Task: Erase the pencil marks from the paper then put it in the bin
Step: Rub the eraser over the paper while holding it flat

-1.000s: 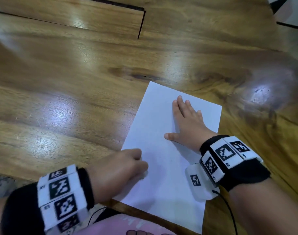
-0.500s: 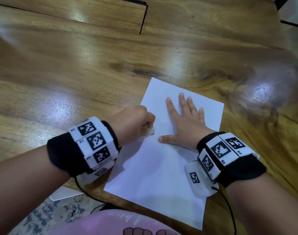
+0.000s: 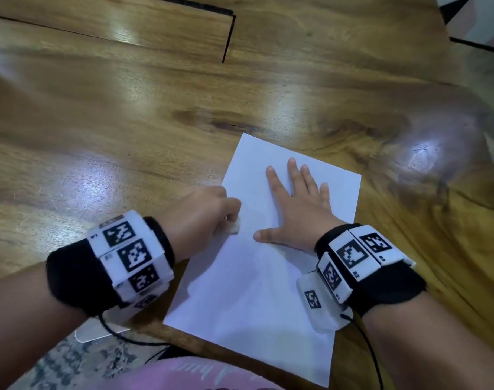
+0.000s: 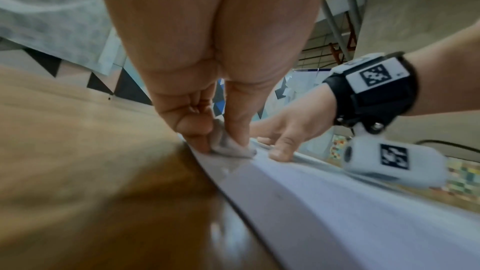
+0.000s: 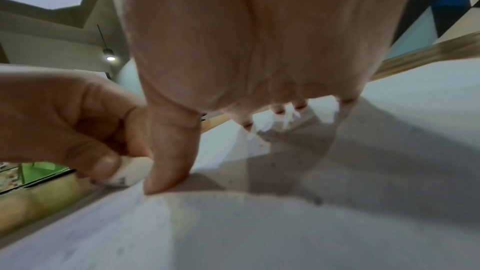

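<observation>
A white sheet of paper (image 3: 257, 291) lies on the wooden table (image 3: 127, 122), its near edge over the table's front edge. My left hand (image 3: 209, 212) pinches a small white eraser (image 3: 234, 227) and holds it down on the paper's left edge. The left wrist view shows the eraser (image 4: 228, 147) between thumb and curled fingers, touching the paper (image 4: 337, 202). My right hand (image 3: 299, 209) lies flat on the sheet's upper half, fingers spread. In the right wrist view, faint specks dot the paper (image 5: 285, 223) and the eraser (image 5: 130, 169) sits beside my right thumb.
The glossy table runs far to the left and back, with a dark slot (image 3: 229, 38) in its surface at the top. A patterned floor (image 3: 71, 361) and pink clothing (image 3: 189, 375) show below the front edge. No bin is in view.
My left hand has moved up from the paper's lower left to its left edge with the eraser. The right hand stays flat on the sheet, fingers spread a little wider.
</observation>
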{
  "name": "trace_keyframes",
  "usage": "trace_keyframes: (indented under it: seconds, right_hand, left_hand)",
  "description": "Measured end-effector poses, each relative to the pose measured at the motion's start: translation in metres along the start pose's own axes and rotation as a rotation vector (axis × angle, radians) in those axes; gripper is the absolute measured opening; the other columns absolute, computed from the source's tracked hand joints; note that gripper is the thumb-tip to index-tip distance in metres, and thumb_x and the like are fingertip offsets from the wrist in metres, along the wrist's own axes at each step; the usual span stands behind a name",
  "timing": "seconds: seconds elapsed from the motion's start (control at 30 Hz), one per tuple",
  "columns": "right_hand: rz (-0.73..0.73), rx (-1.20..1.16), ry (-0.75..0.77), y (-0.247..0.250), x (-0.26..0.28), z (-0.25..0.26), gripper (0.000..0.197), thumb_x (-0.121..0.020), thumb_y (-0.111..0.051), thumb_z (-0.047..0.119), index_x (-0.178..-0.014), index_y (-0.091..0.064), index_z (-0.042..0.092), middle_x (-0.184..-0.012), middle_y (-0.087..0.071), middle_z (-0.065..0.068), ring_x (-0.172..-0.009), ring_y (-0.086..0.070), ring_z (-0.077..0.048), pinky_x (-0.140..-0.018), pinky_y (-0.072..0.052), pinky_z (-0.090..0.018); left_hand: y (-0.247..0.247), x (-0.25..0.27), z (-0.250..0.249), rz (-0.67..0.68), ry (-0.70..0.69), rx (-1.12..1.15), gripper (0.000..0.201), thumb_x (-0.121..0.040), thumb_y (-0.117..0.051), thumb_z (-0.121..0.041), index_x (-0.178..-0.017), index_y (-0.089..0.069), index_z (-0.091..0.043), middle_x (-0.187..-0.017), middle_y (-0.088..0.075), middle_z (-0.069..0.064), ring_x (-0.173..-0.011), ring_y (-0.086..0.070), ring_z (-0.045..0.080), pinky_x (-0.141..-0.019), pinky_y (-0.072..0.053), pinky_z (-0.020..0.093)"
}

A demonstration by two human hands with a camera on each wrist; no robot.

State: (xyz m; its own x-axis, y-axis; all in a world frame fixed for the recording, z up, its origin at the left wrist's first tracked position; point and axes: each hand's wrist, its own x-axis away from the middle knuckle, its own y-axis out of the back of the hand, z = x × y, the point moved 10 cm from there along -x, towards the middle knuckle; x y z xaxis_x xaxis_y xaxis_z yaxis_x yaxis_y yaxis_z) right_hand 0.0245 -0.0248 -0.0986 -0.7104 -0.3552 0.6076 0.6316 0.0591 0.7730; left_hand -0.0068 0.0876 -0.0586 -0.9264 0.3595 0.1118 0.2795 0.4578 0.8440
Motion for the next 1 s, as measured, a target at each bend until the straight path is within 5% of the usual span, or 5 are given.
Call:
trace_keyframes:
  seconds: [0.2, 0.4, 0.63, 0.8, 1.0]
  right_hand:
    - [0.001, 0.006, -0.001, 0.0, 0.0, -0.001, 0.117, -0.076, -0.062, 0.065, -0.145, 0.026, 0.034, -0.149, 0.041, -0.004, -0.139, 0.034, -0.024, -0.114, 0.012, -0.053]
    - [0.006, 0.012, 0.001, 0.004, 0.001, 0.004, 0.109, -0.075, -0.065, 0.061, -0.145, 0.018, 0.048, -0.151, 0.037, -0.002, -0.141, 0.03, -0.027, -0.114, 0.009, -0.056]
    - [0.016, 0.076, 0.002, 0.004, -0.002, 0.015, 0.109, -0.069, -0.064, 0.07, -0.14, 0.018, 0.057, -0.152, 0.035, 0.005, -0.14, 0.028, -0.037, -0.108, 0.003, -0.069]
    - [0.008, 0.09, -0.002, 0.003, -0.003, 0.014, 0.11, -0.069, -0.063, 0.072, -0.14, 0.018, 0.056, -0.151, 0.036, 0.004, -0.14, 0.028, -0.037, -0.108, 0.002, -0.069]
    - [0.007, 0.083, -0.005, 0.002, -0.004, 0.013, 0.111, -0.069, -0.064, 0.072, -0.14, 0.019, 0.056, -0.151, 0.036, 0.004, -0.139, 0.029, -0.037, -0.108, 0.004, -0.069]
  left_hand:
    - [-0.021, 0.057, -0.012, 0.155, -0.028, 0.06, 0.021, -0.083, -0.039, -0.033, -0.065, -0.037, -0.022, -0.069, -0.038, -0.008, -0.061, -0.039, 0.007, -0.058, -0.033, 0.025]
    - [-0.012, 0.03, 0.007, 0.224, 0.094, 0.095, 0.021, -0.077, -0.065, -0.035, -0.063, -0.052, -0.025, -0.065, -0.049, -0.011, -0.062, -0.046, -0.006, -0.06, -0.034, 0.008]
    - [0.042, -0.031, 0.035, -0.022, 0.321, 0.174, 0.01, -0.076, -0.07, -0.02, -0.083, -0.066, -0.014, -0.072, -0.062, 0.001, -0.068, -0.055, 0.017, -0.057, -0.037, 0.018]
    - [0.036, -0.056, 0.022, -0.02, 0.292, 0.062, 0.011, -0.079, -0.065, -0.019, -0.081, -0.065, -0.009, -0.065, -0.053, -0.001, -0.063, -0.048, 0.017, -0.052, -0.032, 0.019]
    - [0.014, -0.005, 0.011, 0.105, 0.189, -0.003, 0.02, -0.077, -0.067, -0.02, -0.06, -0.055, -0.018, -0.069, -0.061, 0.006, -0.066, -0.048, 0.019, -0.052, -0.027, 0.012]
